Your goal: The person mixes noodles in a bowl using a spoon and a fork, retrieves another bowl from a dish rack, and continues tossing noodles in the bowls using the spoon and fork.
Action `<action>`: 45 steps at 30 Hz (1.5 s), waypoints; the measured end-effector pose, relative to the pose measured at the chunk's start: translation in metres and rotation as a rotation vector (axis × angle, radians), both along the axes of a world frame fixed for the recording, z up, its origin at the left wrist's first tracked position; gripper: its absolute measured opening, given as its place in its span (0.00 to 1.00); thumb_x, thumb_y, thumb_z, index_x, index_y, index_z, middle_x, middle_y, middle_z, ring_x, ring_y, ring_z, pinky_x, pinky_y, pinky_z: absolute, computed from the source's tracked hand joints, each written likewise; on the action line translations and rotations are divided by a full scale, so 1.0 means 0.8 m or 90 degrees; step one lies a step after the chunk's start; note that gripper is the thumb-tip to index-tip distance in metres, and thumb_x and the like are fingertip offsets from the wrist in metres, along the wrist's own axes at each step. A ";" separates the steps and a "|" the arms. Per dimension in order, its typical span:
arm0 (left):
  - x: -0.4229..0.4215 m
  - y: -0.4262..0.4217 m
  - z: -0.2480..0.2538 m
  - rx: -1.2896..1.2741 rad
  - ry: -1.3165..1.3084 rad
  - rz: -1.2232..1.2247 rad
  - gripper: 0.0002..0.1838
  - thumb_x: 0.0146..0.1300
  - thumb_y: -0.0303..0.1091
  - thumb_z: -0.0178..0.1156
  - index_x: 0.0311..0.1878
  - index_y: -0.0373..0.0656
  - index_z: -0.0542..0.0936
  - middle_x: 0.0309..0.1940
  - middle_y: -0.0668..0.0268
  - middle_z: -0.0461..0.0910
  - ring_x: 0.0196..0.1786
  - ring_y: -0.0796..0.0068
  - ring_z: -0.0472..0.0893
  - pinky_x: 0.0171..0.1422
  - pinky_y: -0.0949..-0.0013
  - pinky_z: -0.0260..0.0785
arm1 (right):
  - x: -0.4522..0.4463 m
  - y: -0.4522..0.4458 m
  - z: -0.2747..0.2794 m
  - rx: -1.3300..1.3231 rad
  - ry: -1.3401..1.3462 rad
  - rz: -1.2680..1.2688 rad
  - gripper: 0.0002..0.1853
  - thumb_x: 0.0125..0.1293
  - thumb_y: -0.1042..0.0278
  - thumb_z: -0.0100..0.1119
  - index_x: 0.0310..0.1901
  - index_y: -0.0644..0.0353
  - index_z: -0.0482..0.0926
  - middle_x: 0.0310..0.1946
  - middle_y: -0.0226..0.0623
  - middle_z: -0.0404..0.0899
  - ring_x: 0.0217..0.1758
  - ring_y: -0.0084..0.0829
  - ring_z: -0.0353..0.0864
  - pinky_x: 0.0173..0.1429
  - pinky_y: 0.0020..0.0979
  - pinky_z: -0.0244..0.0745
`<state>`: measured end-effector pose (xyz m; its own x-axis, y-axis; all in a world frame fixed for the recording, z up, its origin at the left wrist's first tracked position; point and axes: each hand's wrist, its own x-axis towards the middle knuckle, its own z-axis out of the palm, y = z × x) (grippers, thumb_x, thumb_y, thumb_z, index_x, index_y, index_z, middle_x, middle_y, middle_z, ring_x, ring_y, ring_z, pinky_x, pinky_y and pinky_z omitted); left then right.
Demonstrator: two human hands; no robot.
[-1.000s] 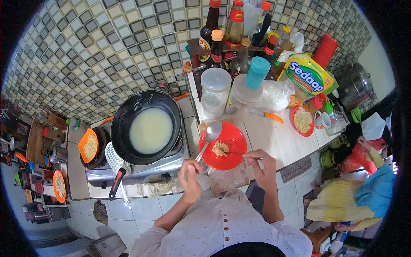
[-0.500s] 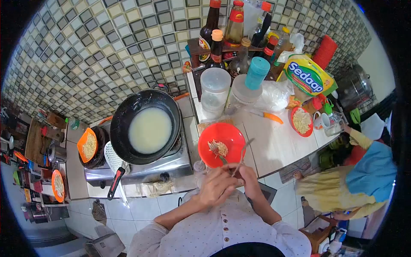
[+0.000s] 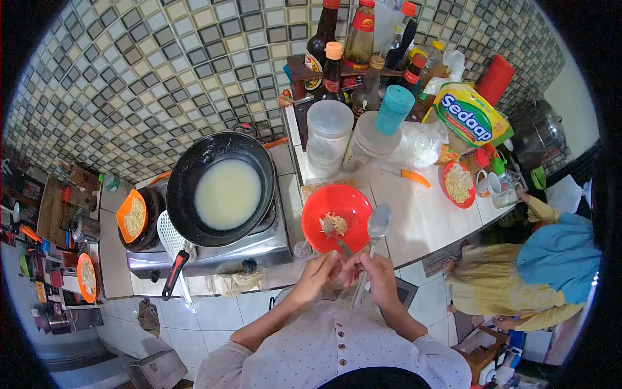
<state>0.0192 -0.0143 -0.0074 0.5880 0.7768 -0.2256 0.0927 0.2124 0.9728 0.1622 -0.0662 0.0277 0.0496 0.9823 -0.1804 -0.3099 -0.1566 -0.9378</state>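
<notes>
A red bowl [image 3: 310, 223] on the counter edge has a small clump of shredded noodle-like food [image 3: 337, 222] in it. A fork [image 3: 343, 246] rests its tines in the food, and its handle runs back to where my fingertips meet. My left hand [image 3: 313, 279] is closed in a pinch at that handle, though the fingers partly hide the grip. Close beside it, my right hand [image 3: 379, 280] is closed around a metal spoon [image 3: 378, 222], whose bowl points up at the red bowl's right rim.
Left of me, a black wok [image 3: 184, 188] with pale liquid sits on a gas stove [image 3: 214, 264], beside a slotted spatula [image 3: 171, 235]. Jars [image 3: 329, 139], bottles and an orange-handled knife [image 3: 414, 178] stand or lie behind. Another person [image 3: 512, 279] is at the right near a noodle bowl [image 3: 459, 185].
My hands have moved slightly apart from their clasp. The spoon has turned so its bowl faces up and shows broadly. The fork stays in the food.
</notes>
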 end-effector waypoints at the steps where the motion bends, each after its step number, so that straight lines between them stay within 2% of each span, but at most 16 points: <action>1: 0.007 -0.003 0.000 -0.050 -0.059 0.031 0.19 0.67 0.44 0.40 0.32 0.38 0.72 0.21 0.69 0.69 0.26 0.80 0.67 0.32 0.74 0.60 | -0.003 -0.001 0.002 0.027 -0.034 0.021 0.22 0.67 0.55 0.37 0.32 0.68 0.75 0.23 0.39 0.76 0.23 0.27 0.76 0.31 0.26 0.71; 3: 0.010 -0.004 0.008 -0.100 -0.118 0.063 0.18 0.67 0.44 0.40 0.32 0.39 0.72 0.21 0.69 0.69 0.25 0.80 0.67 0.31 0.73 0.60 | -0.007 -0.002 0.009 0.048 -0.049 0.044 0.22 0.67 0.56 0.37 0.33 0.69 0.75 0.24 0.40 0.77 0.23 0.27 0.76 0.30 0.26 0.71; 5: 0.012 0.002 0.030 -0.383 -0.215 0.043 0.18 0.66 0.45 0.40 0.34 0.40 0.71 0.22 0.68 0.70 0.28 0.80 0.70 0.35 0.75 0.63 | -0.007 -0.003 0.011 0.071 -0.065 0.065 0.22 0.68 0.57 0.37 0.35 0.69 0.75 0.26 0.41 0.78 0.23 0.27 0.76 0.29 0.25 0.71; 9: 0.008 0.005 0.013 -0.497 -0.293 0.031 0.15 0.65 0.43 0.43 0.30 0.43 0.70 0.21 0.71 0.67 0.26 0.79 0.65 0.30 0.75 0.57 | -0.006 -0.008 0.016 0.087 -0.108 0.111 0.19 0.68 0.61 0.37 0.36 0.69 0.74 0.27 0.41 0.78 0.23 0.28 0.76 0.28 0.24 0.70; 11: 0.010 -0.003 -0.001 -0.417 -0.305 0.136 0.14 0.64 0.42 0.43 0.28 0.43 0.68 0.21 0.72 0.64 0.26 0.79 0.63 0.30 0.75 0.56 | 0.001 -0.009 0.018 0.086 -0.077 0.102 0.18 0.68 0.62 0.37 0.35 0.68 0.74 0.26 0.40 0.78 0.23 0.28 0.77 0.27 0.24 0.70; 13: 0.001 -0.002 0.000 -0.384 -0.296 0.102 0.13 0.64 0.40 0.43 0.27 0.43 0.68 0.21 0.72 0.63 0.25 0.80 0.62 0.30 0.76 0.55 | 0.023 -0.005 0.017 -0.059 -0.344 0.103 0.17 0.68 0.62 0.37 0.35 0.67 0.73 0.21 0.39 0.76 0.21 0.25 0.74 0.25 0.26 0.67; 14: -0.004 -0.001 0.000 -0.351 -0.286 0.068 0.13 0.63 0.39 0.42 0.26 0.43 0.67 0.21 0.72 0.62 0.25 0.80 0.61 0.30 0.76 0.55 | 0.030 0.006 0.020 0.118 -0.491 0.071 0.14 0.67 0.64 0.40 0.35 0.66 0.71 0.17 0.38 0.72 0.17 0.26 0.70 0.23 0.28 0.62; 15: -0.010 0.000 -0.002 -0.351 -0.286 0.067 0.13 0.63 0.39 0.42 0.26 0.43 0.67 0.21 0.72 0.62 0.25 0.80 0.61 0.30 0.76 0.55 | 0.036 0.011 0.018 0.117 -0.491 0.070 0.14 0.67 0.64 0.40 0.35 0.66 0.71 0.17 0.38 0.72 0.17 0.26 0.70 0.23 0.28 0.62; 17: -0.021 -0.001 -0.011 -0.124 -0.134 0.002 0.15 0.64 0.39 0.41 0.24 0.42 0.65 0.20 0.70 0.62 0.27 0.79 0.65 0.33 0.74 0.58 | 0.044 0.020 0.012 0.063 -0.720 0.011 0.11 0.63 0.63 0.44 0.38 0.62 0.71 0.23 0.47 0.74 0.25 0.45 0.76 0.29 0.40 0.67; 19: -0.025 -0.004 -0.016 -0.071 -0.100 0.026 0.15 0.63 0.37 0.41 0.24 0.41 0.66 0.20 0.70 0.63 0.27 0.80 0.65 0.33 0.74 0.57 | 0.050 0.023 0.022 -0.001 -0.712 0.058 0.11 0.63 0.64 0.45 0.40 0.61 0.72 0.27 0.47 0.76 0.30 0.46 0.76 0.32 0.41 0.68; 24: -0.031 -0.004 -0.013 -0.016 -0.037 0.058 0.14 0.63 0.34 0.42 0.24 0.38 0.67 0.20 0.71 0.64 0.26 0.82 0.63 0.32 0.76 0.56 | 0.051 0.024 0.012 0.124 -0.754 0.112 0.12 0.61 0.66 0.45 0.43 0.61 0.73 0.35 0.46 0.74 0.37 0.45 0.75 0.38 0.40 0.69; 31: -0.044 0.003 -0.007 -0.026 -0.034 0.040 0.13 0.61 0.33 0.42 0.24 0.37 0.67 0.20 0.71 0.65 0.26 0.83 0.63 0.32 0.78 0.56 | 0.046 0.040 -0.012 0.138 -0.802 0.082 0.13 0.60 0.70 0.46 0.46 0.62 0.73 0.34 0.46 0.72 0.35 0.46 0.74 0.39 0.40 0.69; 39: -0.064 0.009 -0.004 -0.017 -0.076 0.058 0.14 0.61 0.36 0.42 0.24 0.38 0.68 0.20 0.71 0.65 0.25 0.82 0.63 0.31 0.78 0.56 | 0.064 0.048 0.012 0.074 -0.712 0.001 0.10 0.58 0.69 0.50 0.36 0.65 0.77 0.29 0.47 0.76 0.31 0.43 0.76 0.35 0.35 0.71; 41: -0.065 0.012 0.011 -0.095 -0.013 0.100 0.14 0.61 0.37 0.42 0.24 0.39 0.68 0.21 0.71 0.66 0.26 0.82 0.63 0.32 0.78 0.56 | 0.068 0.056 0.013 0.066 -0.741 -0.011 0.10 0.58 0.68 0.51 0.36 0.64 0.77 0.30 0.45 0.77 0.30 0.43 0.77 0.34 0.35 0.70; 43: -0.066 0.016 -0.005 -0.075 -0.069 0.087 0.13 0.64 0.33 0.42 0.28 0.36 0.68 0.22 0.71 0.66 0.28 0.83 0.65 0.34 0.78 0.58 | 0.077 0.063 0.014 0.058 -0.772 -0.027 0.10 0.58 0.66 0.52 0.35 0.63 0.77 0.30 0.44 0.78 0.30 0.42 0.77 0.33 0.35 0.70; 45: -0.065 0.019 -0.009 0.033 -0.042 0.081 0.12 0.63 0.32 0.41 0.28 0.35 0.69 0.21 0.70 0.67 0.27 0.83 0.65 0.33 0.77 0.59 | 0.089 0.069 0.009 0.118 -0.822 0.058 0.09 0.57 0.65 0.52 0.34 0.61 0.78 0.30 0.40 0.78 0.31 0.41 0.77 0.33 0.34 0.70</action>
